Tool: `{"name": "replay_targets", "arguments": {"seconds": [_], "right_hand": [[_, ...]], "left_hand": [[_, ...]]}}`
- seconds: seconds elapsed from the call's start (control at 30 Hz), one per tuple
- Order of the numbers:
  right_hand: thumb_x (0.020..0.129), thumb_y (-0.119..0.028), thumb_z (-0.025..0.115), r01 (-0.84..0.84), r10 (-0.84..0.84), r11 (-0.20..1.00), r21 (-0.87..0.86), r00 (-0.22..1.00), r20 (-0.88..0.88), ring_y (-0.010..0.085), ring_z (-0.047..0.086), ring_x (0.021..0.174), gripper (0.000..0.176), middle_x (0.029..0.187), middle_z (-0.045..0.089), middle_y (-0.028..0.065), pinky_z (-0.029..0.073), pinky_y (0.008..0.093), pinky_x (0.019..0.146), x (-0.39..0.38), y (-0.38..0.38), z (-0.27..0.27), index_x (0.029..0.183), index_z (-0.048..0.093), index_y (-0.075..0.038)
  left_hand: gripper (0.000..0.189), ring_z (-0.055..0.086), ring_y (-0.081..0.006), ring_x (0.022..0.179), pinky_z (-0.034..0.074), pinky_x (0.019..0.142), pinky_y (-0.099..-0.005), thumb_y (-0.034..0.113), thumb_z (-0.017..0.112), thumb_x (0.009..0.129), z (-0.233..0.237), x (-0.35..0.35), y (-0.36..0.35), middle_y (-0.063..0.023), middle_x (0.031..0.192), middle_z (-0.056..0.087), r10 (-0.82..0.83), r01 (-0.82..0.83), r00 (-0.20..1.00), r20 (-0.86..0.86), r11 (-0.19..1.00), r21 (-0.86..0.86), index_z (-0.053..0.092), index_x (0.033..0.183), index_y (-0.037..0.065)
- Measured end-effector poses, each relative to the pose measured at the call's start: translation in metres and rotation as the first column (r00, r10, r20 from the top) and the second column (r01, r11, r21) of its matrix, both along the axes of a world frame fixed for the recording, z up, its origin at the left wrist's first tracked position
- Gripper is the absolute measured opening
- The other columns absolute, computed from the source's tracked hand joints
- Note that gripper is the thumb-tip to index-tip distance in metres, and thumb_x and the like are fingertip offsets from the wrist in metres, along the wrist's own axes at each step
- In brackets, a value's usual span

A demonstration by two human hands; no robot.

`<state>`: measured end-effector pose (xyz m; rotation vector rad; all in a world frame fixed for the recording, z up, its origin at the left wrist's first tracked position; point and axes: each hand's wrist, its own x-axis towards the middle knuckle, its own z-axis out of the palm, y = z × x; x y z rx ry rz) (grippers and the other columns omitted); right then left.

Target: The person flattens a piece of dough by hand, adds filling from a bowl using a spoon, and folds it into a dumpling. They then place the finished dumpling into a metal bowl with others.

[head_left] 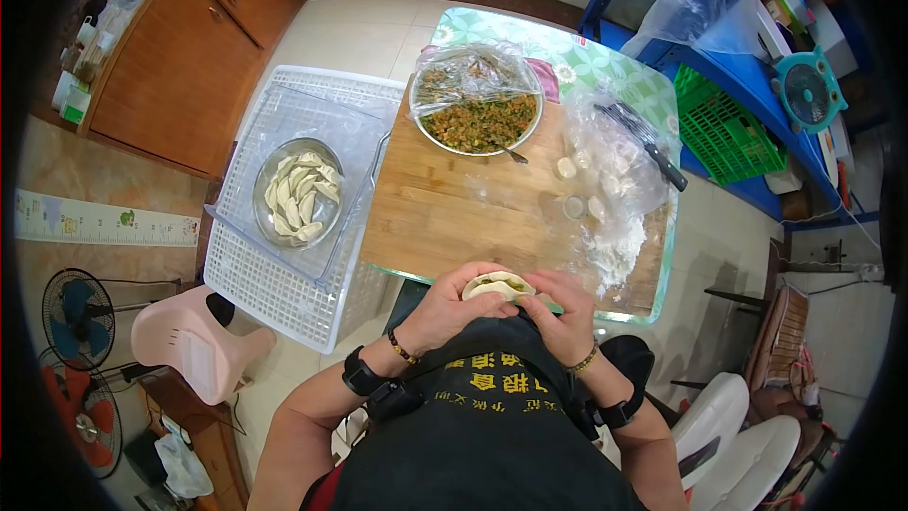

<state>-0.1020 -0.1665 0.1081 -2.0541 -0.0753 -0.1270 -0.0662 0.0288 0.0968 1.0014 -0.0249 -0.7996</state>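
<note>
A dumpling (496, 286), its wrapper folded over green filling that still shows along the top, is held between both hands at the table's near edge. My left hand (450, 305) grips its left end with thumb and fingers. At the right end, the fingers of my right hand (560, 308) pinch the edge of the wrapper. Beyond them lies a wooden board (454, 218). On it stands a bowl of chopped filling (482, 123), partly covered by plastic film, with a spoon handle (515, 156) sticking out. Dough pieces (567, 167) and white flour (617, 255) lie to the right.
To the left, a metal bowl of several folded dumplings (301, 193) rests on a white plastic crate (251, 293). A black-handled knife (667, 168) lies on plastic bags at the board's right. A pink stool (194, 345) and fans (80, 322) stand at left, blue shelves (747, 85) at right.
</note>
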Motion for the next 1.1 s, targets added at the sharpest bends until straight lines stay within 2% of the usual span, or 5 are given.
{"name": "replay_targets", "arguments": {"seconds": [0.13,0.43,0.63,0.93,1.1], "right_hand": [[0.078,-0.011,0.074,-0.017,0.025,0.996,-0.085,0.994,0.104,0.0245,0.063,0.081,0.018,0.091,0.069,0.0091,0.041,0.0359,0.08,0.0005,-0.0011,-0.0003,0.096,0.072,-0.007],[0.077,-0.005,0.073,-0.037,0.051,0.996,-0.082,0.983,0.176,0.0238,0.061,0.077,0.01,0.084,0.068,0.0086,0.041,0.0371,0.078,-0.0032,0.0006,-0.0028,0.086,0.068,-0.006],[0.077,-0.008,0.074,-0.011,0.013,0.999,-0.037,0.997,0.072,0.0226,0.062,0.078,0.014,0.083,0.065,0.0063,0.04,0.0363,0.079,-0.0041,0.0021,0.0037,0.088,0.066,-0.009],[0.076,-0.005,0.072,-0.071,0.086,0.994,-0.087,0.981,0.174,0.0263,0.059,0.076,0.012,0.083,0.063,0.0087,0.041,0.0361,0.076,-0.0029,0.0002,-0.0049,0.084,0.063,-0.005],[0.076,-0.006,0.072,-0.087,0.092,0.995,-0.051,0.99,0.105,0.0263,0.057,0.077,0.014,0.084,0.063,0.0094,0.041,0.0369,0.075,-0.0044,-0.0007,-0.0044,0.084,0.061,-0.005]], "left_hand": [[0.032,0.067,-0.0192,0.097,0.054,0.086,-0.0298,0.009,0.058,0.095,0.0019,-0.0002,-0.0015,-0.0119,0.113,0.063,0.008,-0.008,1.0,0.019,1.0,-0.008,0.051,0.125,-0.001],[0.025,0.067,-0.0173,0.096,0.055,0.083,-0.0282,0.006,0.058,0.094,-0.0006,-0.0028,-0.0017,-0.0101,0.108,0.065,-0.008,0.004,0.994,0.112,0.999,0.04,0.057,0.119,0.0],[0.023,0.067,-0.0158,0.094,0.055,0.084,-0.027,0.004,0.059,0.093,-0.0003,-0.0035,-0.0035,-0.0085,0.108,0.066,0.01,-0.02,0.986,0.168,0.998,0.061,0.06,0.115,-0.001],[0.027,0.065,-0.0154,0.098,0.055,0.086,-0.0282,0.003,0.06,0.092,-0.0025,-0.0047,-0.0034,-0.0094,0.11,0.065,-0.036,0.019,0.981,0.192,0.995,0.093,0.06,0.118,-0.003],[0.028,0.065,-0.0157,0.099,0.055,0.085,-0.028,0.003,0.06,0.092,-0.0045,-0.0047,-0.0034,-0.009,0.11,0.064,-0.044,0.027,0.978,0.206,0.996,0.084,0.06,0.119,-0.003]]}}
